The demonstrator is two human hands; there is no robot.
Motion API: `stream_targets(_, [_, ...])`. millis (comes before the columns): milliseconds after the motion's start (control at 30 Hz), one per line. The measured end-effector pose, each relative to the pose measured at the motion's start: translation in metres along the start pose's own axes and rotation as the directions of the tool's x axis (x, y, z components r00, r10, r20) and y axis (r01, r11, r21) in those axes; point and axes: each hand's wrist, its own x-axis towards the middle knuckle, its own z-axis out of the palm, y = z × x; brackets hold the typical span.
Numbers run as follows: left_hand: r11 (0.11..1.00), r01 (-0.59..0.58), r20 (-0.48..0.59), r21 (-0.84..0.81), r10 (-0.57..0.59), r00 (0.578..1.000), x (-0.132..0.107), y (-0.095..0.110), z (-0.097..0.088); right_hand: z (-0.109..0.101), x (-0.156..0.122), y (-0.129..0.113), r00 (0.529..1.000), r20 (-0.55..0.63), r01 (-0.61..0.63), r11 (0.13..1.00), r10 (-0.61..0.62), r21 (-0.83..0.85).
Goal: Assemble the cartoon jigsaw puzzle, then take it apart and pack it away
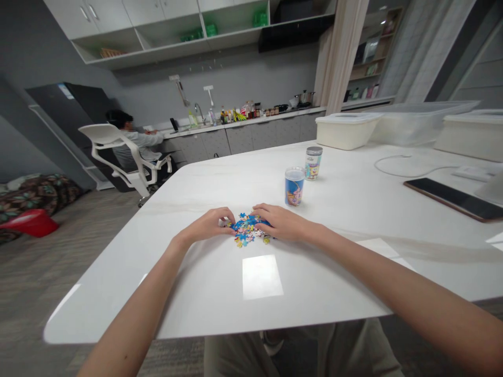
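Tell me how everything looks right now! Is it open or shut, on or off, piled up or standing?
Left hand, curved, touching the edge of the pieces
Right hand, curved over the pieces
Jigsaw pieces, loose in a heap
Blue-labelled tube, upright, top looks open
Jar with silver lid, upright, lid on
Phone, lying flat, screen dark
White storage box, lid on
Swivel chair, a person sitting in it

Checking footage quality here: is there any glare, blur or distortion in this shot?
In the head view, a bright rectangular glare sits on the glossy white tabletop, the wide lens bends the wall cabinets, and the jigsaw puzzle pieces stay fairly sharp.
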Motion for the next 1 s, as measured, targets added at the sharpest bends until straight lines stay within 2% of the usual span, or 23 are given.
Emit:
stream_targets(100, [0.997, 0.002, -0.025, -0.078, -0.004, 1.000, 0.000, -0.001, 0.001, -0.006, 0.000, -0.002, 0.996, -0.081, 0.016, 0.999, -0.019, -0.042])
stream_targets(167, [0.995, 0.006, -0.046, -0.099, -0.011, 0.999, 0.000, 0.000, 0.001, -0.016, 0.000, -0.003, 0.976, -0.215, 0.013, 0.998, -0.026, -0.060])
stream_targets(200, [0.995, 0.011, -0.061, -0.101, -0.018, 0.998, 0.000, 0.000, 0.001, -0.023, 0.000, -0.003, 0.952, -0.306, -0.008, 0.998, -0.012, -0.064])
stream_targets(233, [0.995, 0.019, -0.076, -0.100, -0.027, 0.997, 0.000, 0.001, 0.001, -0.031, 0.000, -0.002, 0.908, -0.419, -0.054, 0.997, 0.022, -0.064])
stream_targets(300, [0.994, 0.037, -0.100, -0.102, -0.047, 0.994, 0.001, 0.002, 0.000, -0.045, -0.001, 0.006, 0.775, -0.618, -0.182, 0.983, 0.129, -0.023])
stream_targets(333, [0.993, 0.047, -0.106, -0.107, -0.058, 0.993, 0.001, 0.003, 0.000, -0.050, -0.002, 0.013, 0.708, -0.679, -0.247, 0.969, 0.193, 0.017])
stream_targets(367, [0.992, 0.058, -0.109, -0.114, -0.071, 0.991, 0.001, 0.003, 0.000, -0.053, -0.002, 0.021, 0.665, -0.701, -0.303, 0.951, 0.259, 0.064])
stream_targets(433, [0.988, 0.081, -0.116, -0.131, -0.097, 0.989, 0.001, 0.004, 0.000, -0.052, -0.003, 0.038, 0.616, -0.670, -0.397, 0.898, 0.415, 0.191])
stream_targets(500, [0.984, 0.098, -0.120, -0.148, -0.116, 0.986, 0.002, 0.005, 0.000, -0.043, -0.003, 0.053, 0.580, -0.585, -0.471, 0.820, 0.566, 0.326])
stream_targets(600, [0.984, 0.083, -0.117, -0.157, -0.102, 0.988, 0.002, 0.003, 0.001, -0.026, -0.003, 0.063, 0.536, -0.448, -0.557, 0.699, 0.715, 0.450])
stream_targets(633, [0.985, 0.068, -0.119, -0.156, -0.087, 0.989, 0.003, 0.002, 0.001, -0.022, -0.002, 0.062, 0.536, -0.406, -0.582, 0.672, 0.740, 0.458])
stream_targets(700, [0.987, 0.031, -0.138, -0.160, -0.053, 0.989, 0.003, 0.000, 0.002, -0.017, -0.001, 0.055, 0.553, -0.382, -0.599, 0.672, 0.741, 0.436])
stream_targets(767, [0.985, -0.002, -0.164, -0.175, -0.027, 0.986, 0.004, -0.002, 0.003, -0.016, 0.000, 0.045, 0.620, -0.396, -0.562, 0.735, 0.677, 0.378])
stream_targets(900, [0.983, -0.020, -0.197, -0.181, -0.016, 0.980, 0.005, 0.001, 0.005, -0.017, 0.000, 0.025, 0.790, -0.443, -0.375, 0.906, 0.423, 0.198])
stream_targets(1000, [0.988, -0.003, -0.226, -0.155, -0.032, 0.974, 0.005, 0.007, 0.005, -0.016, -0.001, 0.018, 0.841, -0.456, -0.274, 0.956, 0.291, 0.105])
